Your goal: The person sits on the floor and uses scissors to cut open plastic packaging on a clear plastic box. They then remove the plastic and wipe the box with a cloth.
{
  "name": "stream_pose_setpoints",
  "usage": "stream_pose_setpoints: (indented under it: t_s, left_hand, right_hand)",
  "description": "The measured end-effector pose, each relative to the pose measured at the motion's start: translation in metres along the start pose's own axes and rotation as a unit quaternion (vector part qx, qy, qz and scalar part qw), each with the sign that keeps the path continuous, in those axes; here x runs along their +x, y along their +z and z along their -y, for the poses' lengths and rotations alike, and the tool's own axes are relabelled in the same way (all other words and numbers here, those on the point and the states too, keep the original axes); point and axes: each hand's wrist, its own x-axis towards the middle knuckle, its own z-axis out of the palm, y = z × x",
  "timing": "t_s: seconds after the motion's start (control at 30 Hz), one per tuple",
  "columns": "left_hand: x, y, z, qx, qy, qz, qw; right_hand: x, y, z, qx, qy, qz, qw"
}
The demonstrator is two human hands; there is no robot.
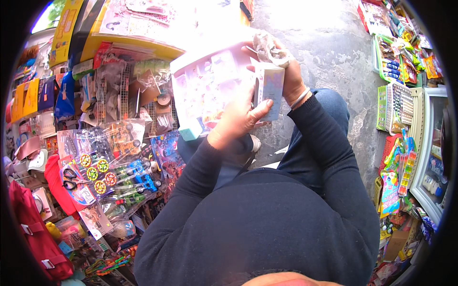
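A small pale cardboard box (273, 93) with print on its side is upright between my hands. My left hand (238, 116) grips its near left side, the thumb lying across the lower front. My right hand (294, 77) is around the far right side and also holds a crumpled greyish-white cloth (269, 48) above the box. A pale open bin (175, 84), washed out by glare, stands just left of the hands with many small items inside. At its near corner sits a mint-green box (190, 129). Glare hides some of the right fingers.
Packaged toy vehicles (141, 177) and black-handled scissors (73, 180) lie on goods at left. A yellow-edged display box (132, 50) stands beyond. Snack baskets (400, 105) and a glass-door cooler (429, 153) line the right. Worn concrete floor (322, 43) runs between.
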Motion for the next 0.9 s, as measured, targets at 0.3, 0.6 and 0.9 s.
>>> stream_pose_setpoints:
  t_s: [0.3, 0.6, 0.9]
  left_hand:
    - [-0.028, 0.007, -0.006, -0.088, -0.073, 0.165, 0.980]
    - [-0.039, -0.017, 0.012, -0.155, -0.064, -0.040, 0.985]
    - [0.024, -0.054, 0.042, -0.019, -0.020, -0.265, 0.964]
  right_hand:
    - [0.009, -0.014, 0.004, 0.033, 0.014, 0.006, 0.999]
    - [0.019, -0.045, 0.006, 0.133, -0.018, 0.090, 0.987]
    - [0.021, -0.050, 0.008, 0.124, -0.023, 0.084, 0.989]
